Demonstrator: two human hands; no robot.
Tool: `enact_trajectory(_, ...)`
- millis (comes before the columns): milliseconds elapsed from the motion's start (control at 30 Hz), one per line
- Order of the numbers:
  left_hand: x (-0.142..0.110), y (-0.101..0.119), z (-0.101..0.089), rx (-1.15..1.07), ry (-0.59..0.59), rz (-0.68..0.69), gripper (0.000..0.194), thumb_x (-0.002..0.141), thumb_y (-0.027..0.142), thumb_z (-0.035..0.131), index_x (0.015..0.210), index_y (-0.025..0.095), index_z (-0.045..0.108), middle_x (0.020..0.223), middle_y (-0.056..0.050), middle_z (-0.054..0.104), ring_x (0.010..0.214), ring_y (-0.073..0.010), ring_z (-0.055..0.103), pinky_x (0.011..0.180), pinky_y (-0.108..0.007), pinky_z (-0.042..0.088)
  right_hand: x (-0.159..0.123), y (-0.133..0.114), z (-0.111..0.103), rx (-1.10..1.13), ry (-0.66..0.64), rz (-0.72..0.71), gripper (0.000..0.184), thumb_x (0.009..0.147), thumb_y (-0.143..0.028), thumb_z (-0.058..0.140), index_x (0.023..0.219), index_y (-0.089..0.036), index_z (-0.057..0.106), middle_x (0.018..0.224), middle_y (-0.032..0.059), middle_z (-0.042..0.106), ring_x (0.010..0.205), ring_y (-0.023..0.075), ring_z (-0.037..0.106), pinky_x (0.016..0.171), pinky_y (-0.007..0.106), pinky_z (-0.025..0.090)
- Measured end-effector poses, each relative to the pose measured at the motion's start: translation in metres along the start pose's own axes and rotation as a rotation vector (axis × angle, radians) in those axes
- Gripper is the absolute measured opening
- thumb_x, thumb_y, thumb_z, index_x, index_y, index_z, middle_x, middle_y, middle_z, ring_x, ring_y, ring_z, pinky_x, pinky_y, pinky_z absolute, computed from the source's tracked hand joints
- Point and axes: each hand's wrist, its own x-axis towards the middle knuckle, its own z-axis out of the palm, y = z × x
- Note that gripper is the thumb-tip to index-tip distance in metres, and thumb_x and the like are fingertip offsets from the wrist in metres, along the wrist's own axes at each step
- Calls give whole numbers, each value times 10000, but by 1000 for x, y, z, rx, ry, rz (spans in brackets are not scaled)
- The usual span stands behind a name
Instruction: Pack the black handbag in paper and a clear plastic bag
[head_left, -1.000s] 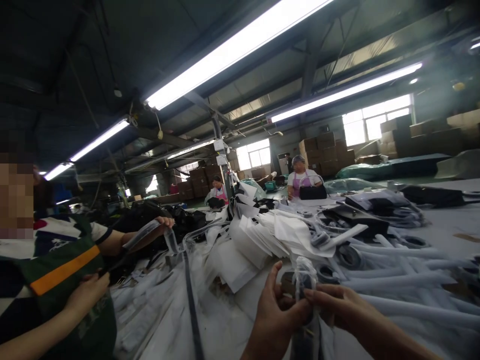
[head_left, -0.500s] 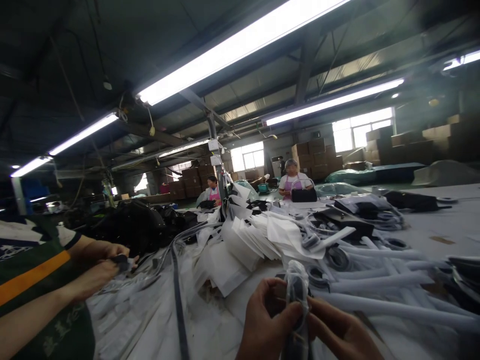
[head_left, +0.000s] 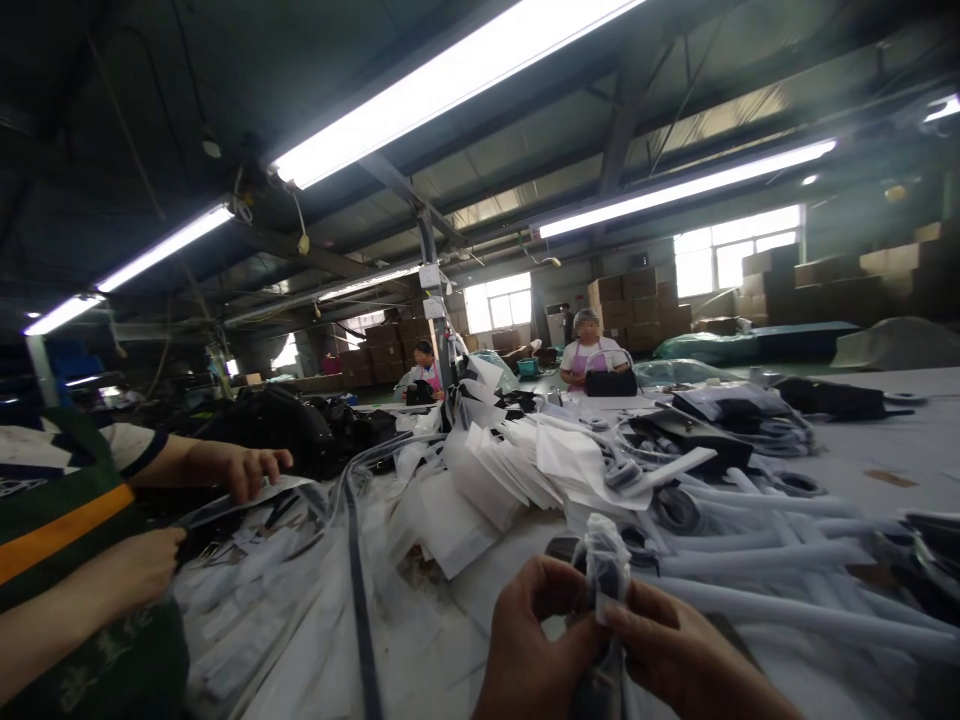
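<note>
At the bottom middle of the view my left hand (head_left: 536,650) and my right hand (head_left: 675,655) pinch together on a dark strap wrapped in a clear plastic sleeve (head_left: 606,565). The crumpled top of the sleeve sticks up between my fingertips. Both hands are closed on it, low over the white worktable (head_left: 870,440). Rolled white-wrapped straps (head_left: 757,565) lie just to the right of my hands.
A co-worker in a green apron (head_left: 67,560) sits at the left, hands on a flat plastic piece (head_left: 232,500). White pouches (head_left: 510,470), dark bags (head_left: 277,430) and a long grey strap (head_left: 356,590) lie about. Two people (head_left: 589,350) work at the far end. Cartons stand at the back.
My hands stay pinched on the wrapped strap, the sleeve top now higher between the fingers. The co-worker's far hand has lifted and spread over a flat plastic piece. The view shifted slightly.
</note>
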Motion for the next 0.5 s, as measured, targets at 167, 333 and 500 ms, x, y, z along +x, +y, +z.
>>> enact_trajectory(167, -5, 6, 3, 102, 27, 50, 132, 713, 214, 732, 814, 163, 664, 793, -36, 721, 803, -200, 680, 774, -280, 524, -8, -2, 5, -168, 161, -94, 356, 686, -474, 859, 866, -183, 757, 766, 3, 644, 680, 134, 537, 618, 210, 439)
enact_trajectory(333, -13, 9, 3, 93, 6, 58, 176, 746, 267, 703, 890, 167, 714, 864, -56, 756, 865, -218, 713, 826, -282, 550, -10, 4, 8, -332, 244, -210, 386, 733, -547, 802, 886, -197, 747, 764, 9, 625, 703, 163, 519, 620, 242, 434)
enact_trajectory(500, -16, 6, 2, 60, 34, 36, 254, 806, 388, 693, 912, 163, 745, 882, -78, 779, 867, -235, 731, 805, -282, 562, -7, 14, 4, -381, 248, -237, 409, 735, -578, 786, 885, -199, 746, 751, 14, 639, 726, 189, 563, 606, 239, 447)
